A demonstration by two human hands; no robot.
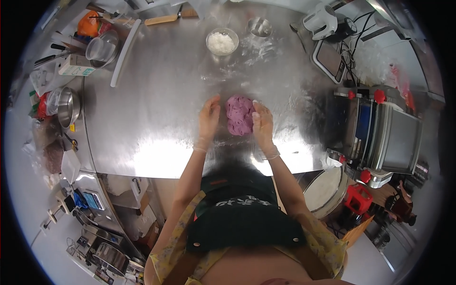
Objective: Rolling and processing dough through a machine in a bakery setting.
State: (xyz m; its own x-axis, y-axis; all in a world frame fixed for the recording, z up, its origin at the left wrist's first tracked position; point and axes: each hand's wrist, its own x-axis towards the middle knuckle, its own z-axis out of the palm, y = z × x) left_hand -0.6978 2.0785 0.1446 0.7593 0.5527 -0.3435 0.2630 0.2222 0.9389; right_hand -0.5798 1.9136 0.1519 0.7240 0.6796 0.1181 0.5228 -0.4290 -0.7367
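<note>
A lumpy purple piece of dough [240,115] lies on the steel worktable [147,95], in front of my body. My left hand [209,118] is to the left of it, fingers stretched out and a small gap between hand and dough. My right hand [262,122] rests against the dough's right side with its fingers extended, not wrapped round it. Both hands seem to wear thin clear gloves, gathered at the wrists. Beyond the dough stands a bowl of white flour [222,42], with a small metal bowl [259,27] to its right.
Flour [259,51] is scattered across the far tabletop. A dough sheeter [387,135] with red knobs stands at the right. Behind it are a scale [328,61] and a hand mixer [320,23]. At left lie a long white rod [126,53] and a steel bowl [69,107].
</note>
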